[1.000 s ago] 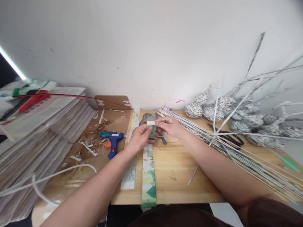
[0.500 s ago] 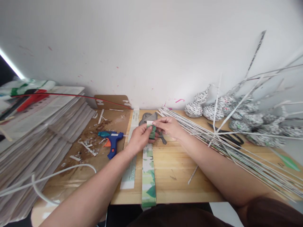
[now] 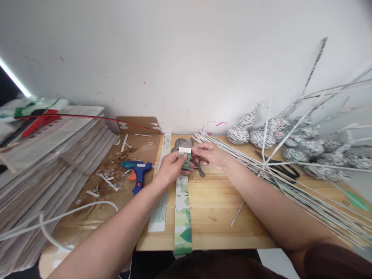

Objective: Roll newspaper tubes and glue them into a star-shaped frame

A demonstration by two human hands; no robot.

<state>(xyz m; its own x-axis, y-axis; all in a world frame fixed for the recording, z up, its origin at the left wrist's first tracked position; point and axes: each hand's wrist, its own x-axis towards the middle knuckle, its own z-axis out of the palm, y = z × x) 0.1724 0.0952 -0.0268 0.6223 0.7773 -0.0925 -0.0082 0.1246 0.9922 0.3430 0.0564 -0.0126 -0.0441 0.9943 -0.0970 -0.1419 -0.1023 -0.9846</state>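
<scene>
A long green-and-white printed paper strip (image 3: 183, 217) runs up the wooden table from its front edge, with its far end raised and folded over to show a white edge. My left hand (image 3: 171, 166) pinches that folded end, thumb on top. My right hand (image 3: 210, 155) is at the right corner of the fold, thumb and forefinger pressed together; whether they grip the paper there I cannot tell. Just behind the hands lies a grey object (image 3: 181, 143), partly hidden, with a dark handle-like end (image 3: 200, 171) to its right.
Left are a blue glue gun (image 3: 139, 174), paper scraps and a newspaper stack (image 3: 66, 155). Another printed strip (image 3: 158, 217) lies beside the green one. Right are rolled paper sticks (image 3: 232, 153), black scissors (image 3: 285, 168) and woven paper gourds (image 3: 261, 135).
The white fold at the strip's end has come into fuller view, facing up more squarely. My right hand has shifted slightly to the right along its edge.
</scene>
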